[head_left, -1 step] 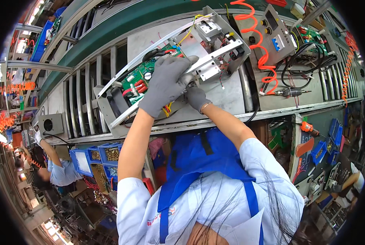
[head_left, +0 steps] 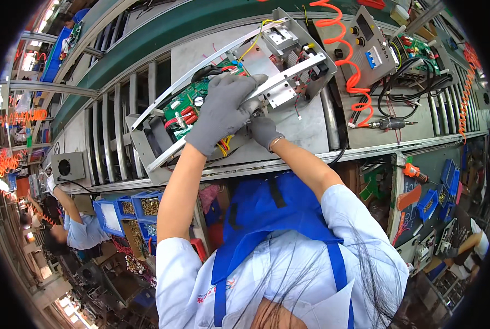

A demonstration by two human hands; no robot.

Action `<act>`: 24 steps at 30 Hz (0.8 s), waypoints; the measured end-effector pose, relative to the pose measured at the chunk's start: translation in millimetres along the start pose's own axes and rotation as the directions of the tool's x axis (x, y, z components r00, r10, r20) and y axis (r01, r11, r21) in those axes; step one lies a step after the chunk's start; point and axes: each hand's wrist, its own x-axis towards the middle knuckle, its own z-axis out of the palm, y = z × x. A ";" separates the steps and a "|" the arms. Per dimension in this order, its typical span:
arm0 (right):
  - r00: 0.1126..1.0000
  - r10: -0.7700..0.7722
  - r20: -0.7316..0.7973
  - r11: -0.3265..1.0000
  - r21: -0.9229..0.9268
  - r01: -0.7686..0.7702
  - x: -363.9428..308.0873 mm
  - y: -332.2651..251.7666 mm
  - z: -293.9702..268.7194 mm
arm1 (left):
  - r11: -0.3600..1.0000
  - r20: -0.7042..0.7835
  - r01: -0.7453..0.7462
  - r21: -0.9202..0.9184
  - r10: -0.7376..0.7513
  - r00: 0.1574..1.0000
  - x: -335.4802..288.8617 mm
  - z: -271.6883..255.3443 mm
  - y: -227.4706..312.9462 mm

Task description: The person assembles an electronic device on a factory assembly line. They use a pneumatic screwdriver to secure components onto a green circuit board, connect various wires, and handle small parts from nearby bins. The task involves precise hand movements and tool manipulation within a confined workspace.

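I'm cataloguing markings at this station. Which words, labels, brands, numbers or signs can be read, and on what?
Wording left unquoted here; only its places:
Grey control panel with blue switch: dark printed characters, readable.
Light blue shirt: red print, small, hard to make out.
Dark surface at right: lettering, too blurred to read.

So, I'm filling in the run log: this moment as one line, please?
left grey-gloved hand: over silver metal rail | right grey-gloved hand: beside rail, grip hidden | nearby: green circuit board, coiled orange hose
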 end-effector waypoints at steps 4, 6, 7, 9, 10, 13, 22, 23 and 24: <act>1.000 0.016 -0.025 0.998 0.065 -0.015 6.2 8.7 11.0 | 0.996 0.083 0.042 -0.078 -0.036 0.996 4.6 -0.6 -4.1; 0.997 0.006 -0.080 0.992 0.128 0.004 3.0 8.9 13.0 | 0.996 0.090 0.052 -0.077 -0.045 0.995 4.3 -1.6 -3.5; 0.995 0.001 -0.105 0.987 0.160 0.016 0.4 6.6 11.0 | 0.995 0.095 0.061 -0.077 -0.053 0.994 3.6 -1.5 -3.3; 0.999 -0.028 -0.030 0.988 0.149 0.032 -4.1 0.1 -1.2 | 0.992 0.103 0.086 -0.096 -0.076 0.992 4.0 -4.9 -0.4; 0.999 -0.043 0.007 0.988 0.147 0.042 -5.5 -5.8 -7.0 | 0.990 0.110 0.100 -0.103 -0.088 0.990 3.0 -7.0 0.6; 0.999 0.002 0.037 0.999 0.040 -0.004 -4.4 -18.4 -8.8 | 0.989 0.107 0.108 -0.099 -0.097 0.990 0.4 -3.5 -2.5; 0.996 0.045 0.071 0.998 -0.057 -0.041 10.6 2.7 4.5 | 0.990 0.080 0.084 -0.116 -0.075 0.994 -1.1 -2.4 -4.7; 0.993 0.055 0.101 0.996 -0.082 -0.047 10.7 0.6 -0.7 | 0.989 0.098 0.099 -0.112 -0.088 0.991 -0.9 -3.4 -4.1; 0.990 0.069 0.124 0.993 -0.106 -0.056 12.7 -4.4 -8.4 | 0.989 0.100 0.091 -0.112 -0.080 0.992 -0.5 -4.0 -4.8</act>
